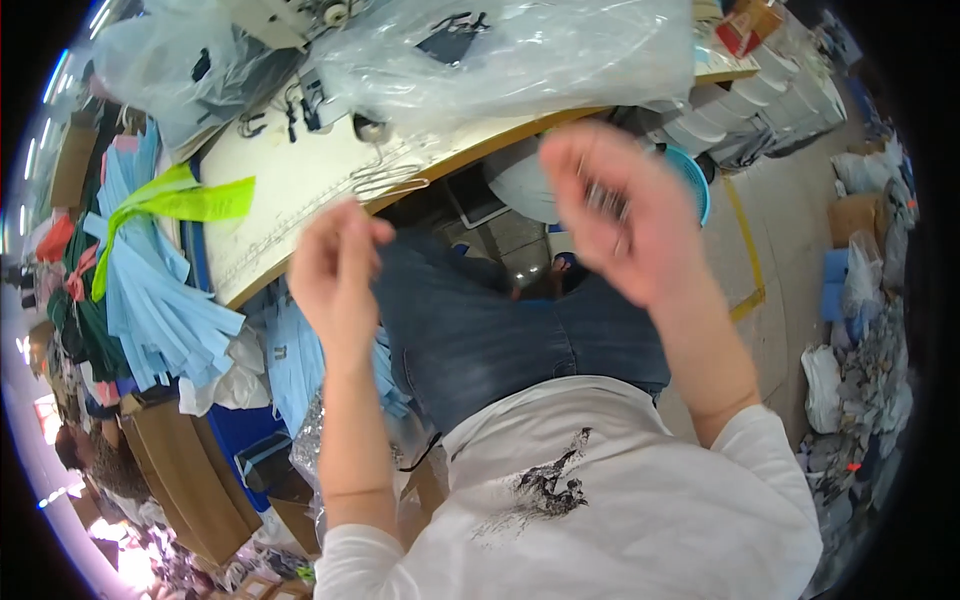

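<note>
My left hand (338, 270) is above the front edge of the white worktable (270, 225), its fingers curled in and the thumb pressed to them. What it pinches, if anything, I cannot make out. Just beyond its fingertips, several thin metal wire loops (392, 178) lie at the table's edge. My right hand (640, 220), smeared by motion, is raised off the table's edge to the right. Its fingers close round small dark metal pieces (605, 203), whose exact kind is too blurred to tell.
Large clear plastic bags (520, 60) cover the back of the table. Light blue fabric strips (150, 270) and a neon yellow-green strip (180, 200) hang at the left. A turquoise basket (690, 185) stands at the right. Cardboard boxes (185, 480) stand lower left.
</note>
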Demonstrator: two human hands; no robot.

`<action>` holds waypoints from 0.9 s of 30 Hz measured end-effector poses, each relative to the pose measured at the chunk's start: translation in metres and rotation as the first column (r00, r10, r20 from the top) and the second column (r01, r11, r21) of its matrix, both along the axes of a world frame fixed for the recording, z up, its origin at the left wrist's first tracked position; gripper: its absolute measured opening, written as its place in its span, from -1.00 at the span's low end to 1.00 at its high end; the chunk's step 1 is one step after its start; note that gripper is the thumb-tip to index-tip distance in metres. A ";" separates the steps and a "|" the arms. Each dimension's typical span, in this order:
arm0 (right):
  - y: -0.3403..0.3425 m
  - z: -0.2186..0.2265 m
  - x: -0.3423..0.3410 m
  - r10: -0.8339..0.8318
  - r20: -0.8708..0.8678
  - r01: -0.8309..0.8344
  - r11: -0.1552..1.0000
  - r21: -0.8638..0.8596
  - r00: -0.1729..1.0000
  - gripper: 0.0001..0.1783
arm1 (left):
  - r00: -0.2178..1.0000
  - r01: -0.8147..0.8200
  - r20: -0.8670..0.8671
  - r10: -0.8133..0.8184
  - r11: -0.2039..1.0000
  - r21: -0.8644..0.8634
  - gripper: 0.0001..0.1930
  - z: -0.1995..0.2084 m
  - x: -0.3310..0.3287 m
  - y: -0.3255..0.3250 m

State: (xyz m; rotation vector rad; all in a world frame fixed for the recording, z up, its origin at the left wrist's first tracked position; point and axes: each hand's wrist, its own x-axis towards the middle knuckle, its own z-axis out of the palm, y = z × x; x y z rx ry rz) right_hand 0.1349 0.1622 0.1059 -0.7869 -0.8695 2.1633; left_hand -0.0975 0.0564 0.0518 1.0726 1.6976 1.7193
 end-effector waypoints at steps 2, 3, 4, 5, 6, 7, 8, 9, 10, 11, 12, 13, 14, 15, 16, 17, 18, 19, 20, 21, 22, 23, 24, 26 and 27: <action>-0.024 -0.050 0.009 0.184 -0.125 -0.213 0.938 -0.274 0.975 -0.75 | 0.933 -0.066 -0.354 0.067 0.998 0.015 -0.76 0.008 -0.040 0.036; -0.038 -0.067 0.009 0.236 -0.081 -0.250 0.901 -0.355 0.968 -0.75 | 0.878 -0.106 -0.469 0.095 0.994 0.005 -0.74 0.008 -0.062 0.052; -0.049 -0.077 0.009 0.267 -0.031 -0.258 0.886 -0.385 0.963 -0.75 | 0.785 -0.168 -0.607 0.126 0.986 -0.012 -0.68 0.006 -0.084 0.066; -0.059 -0.086 0.010 0.287 0.002 -0.262 0.877 -0.402 0.958 -0.76 | 0.782 -0.169 -0.611 0.124 0.986 -0.015 -0.68 0.007 -0.098 0.079; -0.068 -0.091 0.012 0.287 0.012 -0.255 0.871 -0.420 0.958 -0.75 | 0.716 -0.227 -0.693 0.081 0.966 -0.122 -0.67 0.008 -0.109 0.090; -0.074 -0.095 0.015 0.287 0.021 -0.249 0.864 -0.437 0.958 -0.73 | 0.646 -0.294 -0.763 0.026 0.931 -0.218 -0.66 0.010 -0.117 0.099; -0.078 -0.099 0.019 0.282 0.016 -0.247 0.865 -0.436 0.959 -0.73 | 0.642 -0.290 -0.766 0.023 0.932 -0.216 -0.66 0.010 -0.122 0.105; -0.081 -0.102 0.022 0.286 0.022 -0.253 0.879 -0.405 0.958 -0.71 | 0.615 -0.295 -0.787 -0.050 0.911 -0.288 -0.66 0.009 -0.126 0.110; -0.081 -0.105 0.025 0.285 0.031 -0.253 0.890 -0.380 0.958 -0.70 | 0.588 -0.297 -0.798 -0.132 0.882 -0.365 -0.65 0.004 -0.126 0.116; -0.082 -0.106 0.027 0.278 0.028 -0.246 0.890 -0.384 0.960 -0.70 | 0.586 -0.291 -0.798 -0.141 0.883 -0.369 -0.65 0.000 -0.126 0.117; -0.081 -0.107 0.029 0.282 0.039 -0.250 0.899 -0.359 0.959 -0.70 | 0.591 -0.297 -0.799 -0.111 0.891 -0.344 -0.67 -0.005 -0.127 0.116; -0.083 -0.107 0.031 0.283 0.049 -0.252 0.908 -0.334 0.958 -0.71 | 0.596 -0.302 -0.799 -0.082 0.899 -0.318 -0.70 -0.010 -0.126 0.113; -0.084 -0.108 0.032 0.278 0.045 -0.247 0.909 -0.337 0.960 -0.71 | 0.593 -0.298 -0.800 -0.089 0.899 -0.321 -0.70 -0.015 -0.128 0.110; -0.083 -0.109 0.033 0.272 0.042 -0.244 0.913 -0.326 0.961 -0.72 | 0.568 -0.284 -0.823 -0.018 0.934 -0.217 -0.71 -0.020 -0.132 0.107; -0.083 -0.110 0.034 0.267 0.041 -0.241 0.918 -0.316 0.963 -0.72 | 0.547 -0.267 -0.835 0.054 0.957 -0.112 -0.72 -0.018 -0.128 0.104; -0.083 -0.110 0.035 0.266 0.040 -0.239 0.917 -0.320 0.963 -0.72 | 0.548 -0.265 -0.835 0.050 0.957 -0.117 -0.72 -0.016 -0.125 0.101; -0.083 -0.111 0.034 0.267 0.020 -0.246 0.911 -0.330 0.964 -0.72 | 0.707 -0.284 -0.699 0.107 0.948 -0.142 -0.73 -0.014 -0.123 0.100; -0.083 -0.111 0.032 0.274 -0.001 -0.258 0.905 -0.337 0.962 -0.72 | 0.829 -0.303 -0.532 0.172 0.938 -0.169 -0.74 -0.009 -0.121 0.096; -0.083 -0.111 0.030 0.280 -0.003 -0.264 0.903 -0.339 0.960 -0.72 | 0.813 -0.270 -0.559 0.160 0.956 -0.119 -0.73 -0.007 -0.125 0.096; -0.083 -0.110 0.028 0.288 -0.011 -0.275 0.901 -0.335 0.958 -0.74 | 0.811 -0.276 -0.561 0.164 0.954 -0.120 -0.73 -0.006 -0.127 0.095; -0.083 -0.110 0.026 0.294 -0.018 -0.284 0.901 -0.329 0.956 -0.76 | 0.805 -0.264 -0.575 0.145 0.956 -0.128 -0.75 -0.004 -0.129 0.097; -0.082 -0.110 0.024 0.298 -0.019 -0.288 0.899 -0.329 0.954 -0.76 | 0.798 -0.253 -0.589 0.127 0.958 -0.137 -0.76 -0.002 -0.130 0.097; -0.083 -0.110 0.023 0.298 -0.028 -0.291 0.899 -0.328 0.954 -0.76 | 0.797 -0.256 -0.590 0.129 0.957 -0.137 -0.76 -0.001 -0.130 0.095; -0.083 -0.111 0.022 0.301 -0.038 -0.296 0.897 -0.328 0.953 -0.76 | 0.885 -0.169 -0.446 0.130 0.984 -0.049 -0.79 0.000 -0.132 0.092; -0.083 -0.111 0.023 0.300 -0.044 -0.297 0.897 -0.328 0.953 -0.76 | 0.885 -0.172 -0.446 0.132 0.984 -0.052 -0.79 0.000 -0.134 0.091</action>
